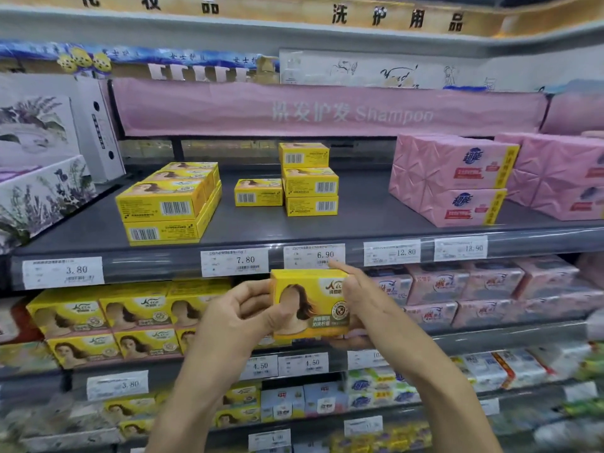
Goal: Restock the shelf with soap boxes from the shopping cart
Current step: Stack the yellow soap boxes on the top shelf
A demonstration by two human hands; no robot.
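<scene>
Head view: we grip a yellow soap box [310,305] with both hands, left hand [242,308] pinching its left edge, right hand [362,297] wrapping its right side. It stands face-on just below the shelf [362,222]; the single flat box [258,192] lies above, slightly left.

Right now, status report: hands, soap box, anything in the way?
Grips: left hand and right hand both hold the soap box. Box just below price rail, not yet shelved. Bare shelf beside stacks; nothing blocking.

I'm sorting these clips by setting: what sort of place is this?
Most likely a shop's toiletries aisle: shelves with price tags, stacked soap boxes, and a Shampoo banner.
</scene>
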